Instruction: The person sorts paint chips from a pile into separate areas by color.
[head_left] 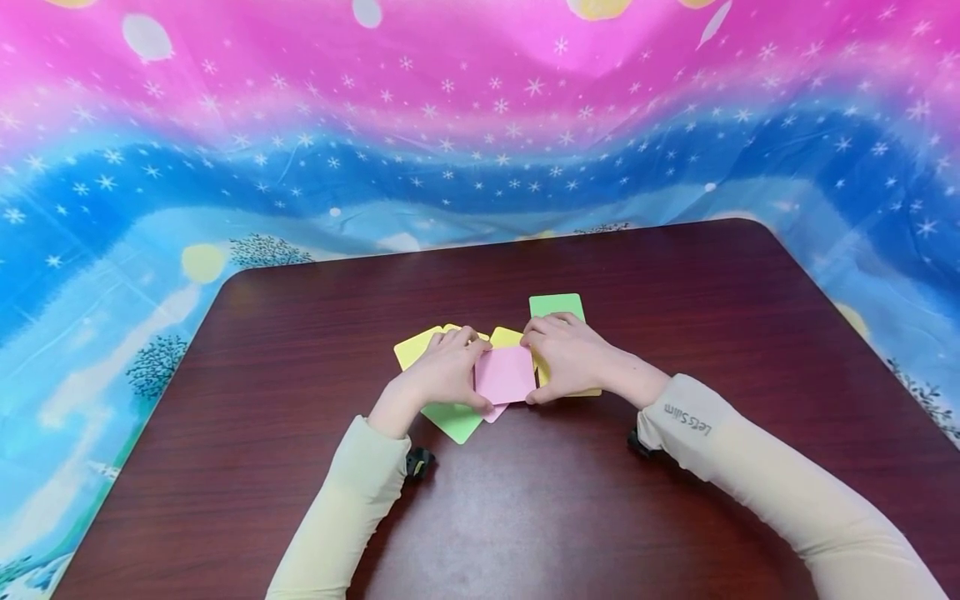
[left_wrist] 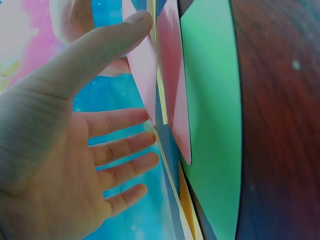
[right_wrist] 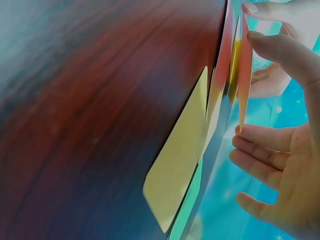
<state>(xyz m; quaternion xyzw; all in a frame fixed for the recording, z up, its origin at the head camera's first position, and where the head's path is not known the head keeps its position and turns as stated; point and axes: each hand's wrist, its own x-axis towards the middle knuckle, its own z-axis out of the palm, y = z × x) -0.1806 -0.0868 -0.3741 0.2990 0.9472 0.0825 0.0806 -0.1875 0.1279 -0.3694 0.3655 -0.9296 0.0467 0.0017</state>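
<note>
The left hand (head_left: pixel 442 373) and right hand (head_left: pixel 566 357) pinch the upper pink card (head_left: pixel 505 376) at opposite ends, apparently to keep it level between them, over yellow cards (head_left: pixel 415 347) beneath both, a green card (head_left: pixel 555 304) just beyond the right

the pink card (head_left: pixel 505 375), yellow cards (head_left: pixel 415 347) and green cards (head_left: pixel 556 305) are each coloured in one flat shade. the table (head_left: pixel 225 467) is coloured dark reddish brown and streaked with grain. the cloth (head_left: pixel 480 125) is banded in pink and blue and scattered with white snowflakes. the sleeves (head_left: pixel 780 496) are coloured pale cream.
</note>
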